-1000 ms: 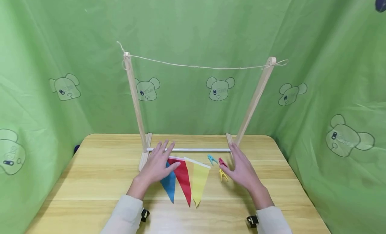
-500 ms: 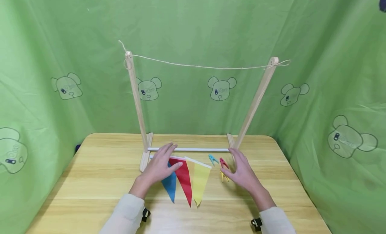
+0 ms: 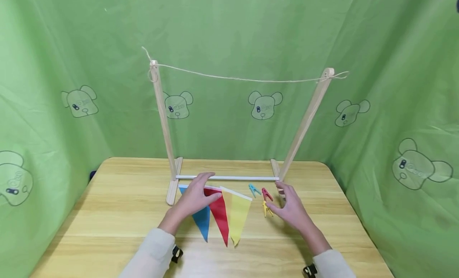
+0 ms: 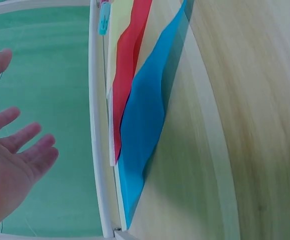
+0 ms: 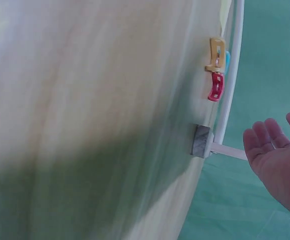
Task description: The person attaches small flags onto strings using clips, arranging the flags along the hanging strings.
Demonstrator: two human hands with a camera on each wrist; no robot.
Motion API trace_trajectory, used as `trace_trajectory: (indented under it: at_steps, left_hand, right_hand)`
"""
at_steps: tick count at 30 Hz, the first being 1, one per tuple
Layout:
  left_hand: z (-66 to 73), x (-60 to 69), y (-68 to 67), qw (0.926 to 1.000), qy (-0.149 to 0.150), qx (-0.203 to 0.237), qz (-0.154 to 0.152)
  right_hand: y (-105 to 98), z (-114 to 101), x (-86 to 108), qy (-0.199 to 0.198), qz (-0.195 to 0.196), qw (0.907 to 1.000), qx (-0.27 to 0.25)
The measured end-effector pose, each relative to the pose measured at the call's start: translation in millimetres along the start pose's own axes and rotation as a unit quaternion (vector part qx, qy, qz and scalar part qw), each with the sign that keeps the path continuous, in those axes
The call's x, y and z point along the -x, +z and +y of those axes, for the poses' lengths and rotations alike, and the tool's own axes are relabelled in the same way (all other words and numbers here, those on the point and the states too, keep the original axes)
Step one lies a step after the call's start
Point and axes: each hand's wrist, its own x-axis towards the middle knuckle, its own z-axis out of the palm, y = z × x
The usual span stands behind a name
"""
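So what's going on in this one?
A person's left hand hovers, fingers relaxed, over triangular blue, red and yellow fabric pennants on a light wooden table. The right hand hovers beside small blue, red and yellow plastic clothespins. Neither hand holds anything. Thin beige twine spans two wooden posts, with no pennants hanging from it.

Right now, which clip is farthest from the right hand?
The light-blue clip, closest to the yellow flag; the red clip and yellow clip lie nearer the right hand.
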Motion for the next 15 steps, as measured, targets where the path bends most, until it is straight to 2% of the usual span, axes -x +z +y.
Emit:
trace_trajectory:
  at_steps: [8, 15]
  left_hand:
    - [0.1, -5.9, 6.3, 0.9995, -0.011, 0.027, -0.008]
    - [-1.4, -8.2, 11.8, 0.9961, -0.01, 0.087, -0.012]
  right_hand:
    - [2.7, 2.6, 2.7, 0.036, -0.029, 0.9989, -0.007]
    - [9.1, 5.2, 5.6, 0.056, -0.048, 0.9972, -0.011]
